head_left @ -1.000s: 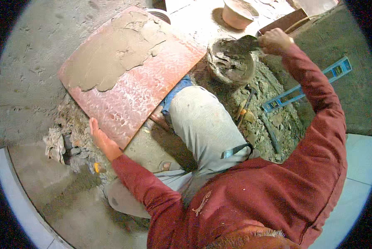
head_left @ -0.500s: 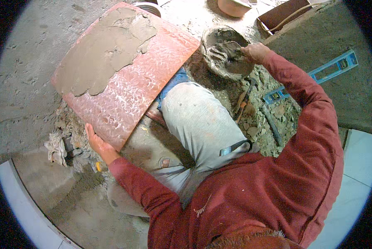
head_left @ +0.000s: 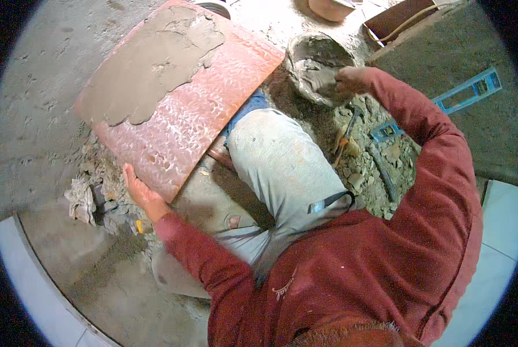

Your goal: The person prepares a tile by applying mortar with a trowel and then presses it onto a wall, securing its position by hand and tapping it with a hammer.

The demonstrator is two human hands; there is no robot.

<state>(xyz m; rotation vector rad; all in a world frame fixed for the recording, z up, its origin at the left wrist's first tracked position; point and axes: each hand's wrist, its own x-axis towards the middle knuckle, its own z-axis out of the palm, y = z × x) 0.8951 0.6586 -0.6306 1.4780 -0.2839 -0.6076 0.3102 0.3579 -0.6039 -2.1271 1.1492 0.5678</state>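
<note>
My left hand holds the lower left edge of a large tilted tile, pink and textured on this face, with a thick patch of grey mortar spread over its upper left. My right hand grips a trowel, mostly hidden, inside a grimy bucket of wet mortar. My bent leg in pale trousers is beside the tile, over a blue cloth. Just right of that leg lies a hammer with an orange-and-black handle.
A blue spirit level leans at the right on a rough grey block. Rubble lies beneath it. A pale plastic tub and a brown box sit behind. Crumpled sacking is at left, near white floor tiles.
My right hand has gone from above the bucket's rim down into it, taking the dark trowel out of sight. My left hand stays on the tile's edge.
</note>
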